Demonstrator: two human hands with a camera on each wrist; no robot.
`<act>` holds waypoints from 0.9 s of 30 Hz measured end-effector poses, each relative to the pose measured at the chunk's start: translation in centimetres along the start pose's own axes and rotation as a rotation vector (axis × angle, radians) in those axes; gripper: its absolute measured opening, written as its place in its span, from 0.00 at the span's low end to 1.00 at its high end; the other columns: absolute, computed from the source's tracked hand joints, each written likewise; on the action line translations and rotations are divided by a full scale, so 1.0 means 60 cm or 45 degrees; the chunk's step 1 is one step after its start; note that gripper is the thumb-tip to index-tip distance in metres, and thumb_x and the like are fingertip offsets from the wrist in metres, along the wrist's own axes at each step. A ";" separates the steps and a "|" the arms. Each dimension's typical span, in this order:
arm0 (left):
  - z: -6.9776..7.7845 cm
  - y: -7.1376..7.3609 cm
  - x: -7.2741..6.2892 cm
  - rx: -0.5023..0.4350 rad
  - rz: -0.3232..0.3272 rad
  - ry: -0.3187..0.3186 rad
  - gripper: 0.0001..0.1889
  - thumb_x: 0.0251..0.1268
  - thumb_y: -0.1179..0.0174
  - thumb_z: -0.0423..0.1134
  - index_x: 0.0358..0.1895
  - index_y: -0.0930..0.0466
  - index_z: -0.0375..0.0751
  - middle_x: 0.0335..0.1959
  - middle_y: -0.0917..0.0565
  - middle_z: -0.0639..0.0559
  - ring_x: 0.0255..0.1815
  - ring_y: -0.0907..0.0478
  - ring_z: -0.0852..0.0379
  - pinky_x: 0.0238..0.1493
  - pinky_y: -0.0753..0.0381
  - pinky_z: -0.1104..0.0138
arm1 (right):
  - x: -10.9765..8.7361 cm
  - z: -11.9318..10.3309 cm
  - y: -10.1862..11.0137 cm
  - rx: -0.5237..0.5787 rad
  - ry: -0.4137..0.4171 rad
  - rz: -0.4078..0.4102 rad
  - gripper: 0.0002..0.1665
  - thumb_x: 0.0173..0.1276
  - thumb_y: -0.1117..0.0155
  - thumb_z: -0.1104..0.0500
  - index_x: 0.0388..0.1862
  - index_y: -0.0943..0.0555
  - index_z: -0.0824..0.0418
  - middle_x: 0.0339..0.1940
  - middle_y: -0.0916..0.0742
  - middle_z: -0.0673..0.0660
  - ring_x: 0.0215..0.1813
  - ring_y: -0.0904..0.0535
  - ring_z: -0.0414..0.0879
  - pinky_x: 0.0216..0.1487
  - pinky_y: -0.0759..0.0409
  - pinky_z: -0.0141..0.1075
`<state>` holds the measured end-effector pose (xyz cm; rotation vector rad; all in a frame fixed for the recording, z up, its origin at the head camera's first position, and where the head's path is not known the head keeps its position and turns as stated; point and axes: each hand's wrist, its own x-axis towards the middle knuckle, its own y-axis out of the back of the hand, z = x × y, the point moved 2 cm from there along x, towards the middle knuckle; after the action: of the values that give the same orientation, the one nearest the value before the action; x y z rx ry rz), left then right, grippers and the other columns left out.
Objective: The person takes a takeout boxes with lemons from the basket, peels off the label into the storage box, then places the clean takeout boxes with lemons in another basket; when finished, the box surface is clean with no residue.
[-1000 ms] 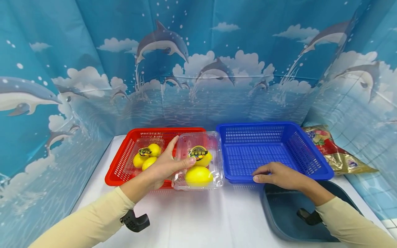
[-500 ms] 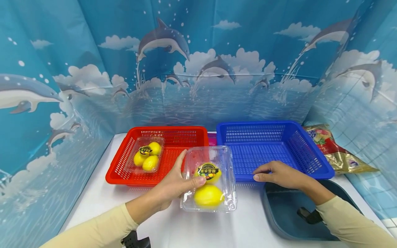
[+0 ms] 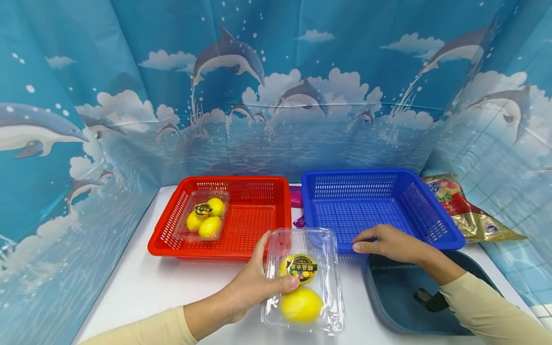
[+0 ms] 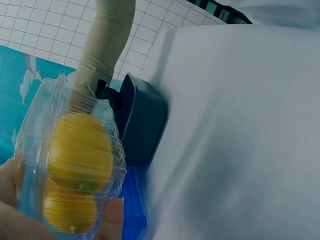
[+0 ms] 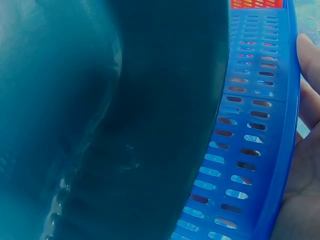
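A clear plastic clamshell box (image 3: 327,282) holds yellow lemons (image 3: 301,304) and carries a black round label. My left hand (image 3: 254,287) grips it by its left side, thumb on the lid, above the white table in front of the two baskets. The left wrist view shows the ribbed side of the box, with two lemons (image 4: 80,150) visible through it. My right hand (image 3: 390,244) hovers at the front rim of the blue basket (image 3: 384,171), fingers loosely bent, with nothing in them. In the right wrist view that hand (image 5: 305,165) appears just beyond the blue rim.
A red basket (image 3: 233,180) at the left contains another clear box of lemons (image 3: 209,226). A dark teal tub (image 3: 390,316) stands beneath my right forearm. Behind the blue basket's right side lies a gold and red bag (image 3: 474,215). Pink and purple packets (image 3: 295,196) show between the baskets.
My left hand has brought the box of lemons from over the red basket's right side toward me and slightly right, uncovering that basket and the packets. My right hand has stayed put.
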<state>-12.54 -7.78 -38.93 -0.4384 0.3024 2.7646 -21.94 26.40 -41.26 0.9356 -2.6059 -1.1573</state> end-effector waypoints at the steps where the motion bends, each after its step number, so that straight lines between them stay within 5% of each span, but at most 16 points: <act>1: -0.003 -0.001 0.000 0.002 0.003 -0.013 0.64 0.50 0.21 0.54 0.83 0.62 0.69 0.80 0.47 0.37 0.77 0.49 0.24 0.57 0.30 0.26 | 0.000 0.000 0.000 0.000 -0.002 -0.001 0.21 0.77 0.39 0.48 0.57 0.13 0.61 0.52 0.10 0.56 0.56 0.15 0.53 0.51 0.17 0.39; 8: -0.020 -0.016 -0.012 0.045 -0.011 -0.101 0.66 0.48 0.19 0.55 0.83 0.62 0.68 0.81 0.46 0.38 0.79 0.48 0.31 0.70 0.47 0.27 | 0.001 -0.001 0.001 -0.002 0.002 -0.005 0.21 0.77 0.39 0.49 0.56 0.13 0.61 0.52 0.10 0.56 0.54 0.14 0.51 0.51 0.17 0.39; 16: -0.051 -0.029 -0.019 0.118 -0.067 -0.156 0.67 0.48 0.21 0.59 0.84 0.64 0.62 0.67 0.27 0.41 0.66 0.28 0.42 0.68 0.31 0.36 | 0.001 -0.003 0.003 -0.001 0.006 -0.005 0.19 0.77 0.39 0.49 0.55 0.12 0.59 0.51 0.10 0.53 0.55 0.15 0.51 0.52 0.17 0.38; 27: -0.094 -0.042 -0.012 0.293 -0.068 -0.169 0.69 0.48 0.22 0.62 0.84 0.67 0.55 0.69 0.27 0.33 0.64 0.26 0.39 0.65 0.30 0.35 | 0.001 -0.001 0.003 0.012 0.014 0.000 0.17 0.77 0.39 0.49 0.55 0.12 0.56 0.51 0.10 0.51 0.54 0.15 0.49 0.51 0.17 0.37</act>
<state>-9.54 -7.11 -44.34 -0.2007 0.5597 2.6496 -22.07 26.44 -41.10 0.9414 -2.6045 -1.1376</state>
